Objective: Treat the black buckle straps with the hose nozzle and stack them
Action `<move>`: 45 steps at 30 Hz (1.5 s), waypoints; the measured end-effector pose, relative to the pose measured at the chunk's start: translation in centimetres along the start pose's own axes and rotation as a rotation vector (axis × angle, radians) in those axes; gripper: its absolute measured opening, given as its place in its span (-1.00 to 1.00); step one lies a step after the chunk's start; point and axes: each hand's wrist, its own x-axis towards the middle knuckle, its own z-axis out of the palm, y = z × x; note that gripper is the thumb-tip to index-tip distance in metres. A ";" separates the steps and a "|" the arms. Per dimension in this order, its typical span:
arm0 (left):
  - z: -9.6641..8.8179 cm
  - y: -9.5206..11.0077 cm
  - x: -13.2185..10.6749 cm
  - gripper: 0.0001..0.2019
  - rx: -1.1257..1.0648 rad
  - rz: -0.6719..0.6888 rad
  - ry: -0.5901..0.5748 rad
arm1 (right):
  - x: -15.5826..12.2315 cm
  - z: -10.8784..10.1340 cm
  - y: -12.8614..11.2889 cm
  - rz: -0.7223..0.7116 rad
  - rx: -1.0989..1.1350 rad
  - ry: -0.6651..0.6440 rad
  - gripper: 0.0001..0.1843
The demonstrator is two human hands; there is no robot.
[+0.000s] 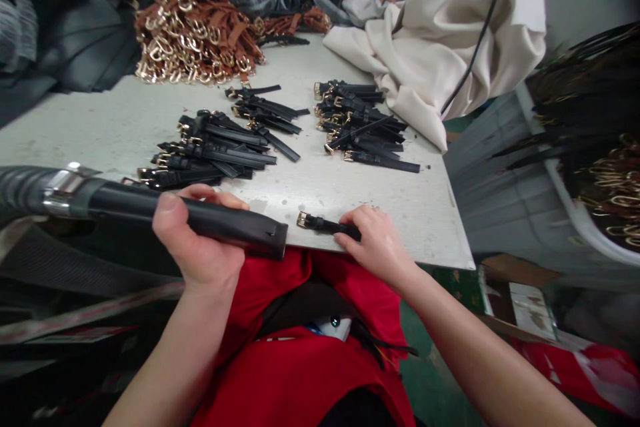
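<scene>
My left hand (203, 247) is wrapped round a black hose nozzle (250, 228), its thumb lying on top. The nozzle's flattened tip points right, towards a short black buckle strap (323, 223) at the table's front edge. On that strap's right end my right hand (376, 243) has its fingers closed, with the gold buckle facing left. A small gap separates the nozzle tip from the buckle. Beyond my left hand lies a pile of black buckle straps (220, 147). Another pile of black straps (363, 121) sits further right.
Brown straps with gold buckles (200, 33) are heaped at the back left of the pale table (440, 213). Cream fabric (440, 33) drapes over the back right. A grey bin (495, 173) stands right of the table, and a ribbed hose (23, 190) runs in from the left.
</scene>
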 end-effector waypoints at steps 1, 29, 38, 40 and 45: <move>0.1 0.0 0.0 -0.66 -0.014 0.000 -0.007 | 0.1 -0.1 0.0 -0.001 0.024 -0.009 -0.90; 2.7 -2.0 -1.2 -0.62 0.019 0.035 -0.066 | -0.8 0.9 -0.9 -0.142 0.217 0.093 -0.86; 3.9 -3.4 -1.7 -0.72 0.026 -0.086 -0.177 | -0.7 1.5 -0.9 -0.058 0.230 0.073 -0.89; 3.7 -3.2 -1.7 -0.71 0.037 -0.030 -0.153 | -0.7 1.6 -0.9 -0.067 0.230 0.077 -0.89; 4.6 -3.9 -2.9 -0.72 0.035 -0.057 -0.262 | -0.8 1.7 -0.8 -0.035 0.202 0.078 -0.87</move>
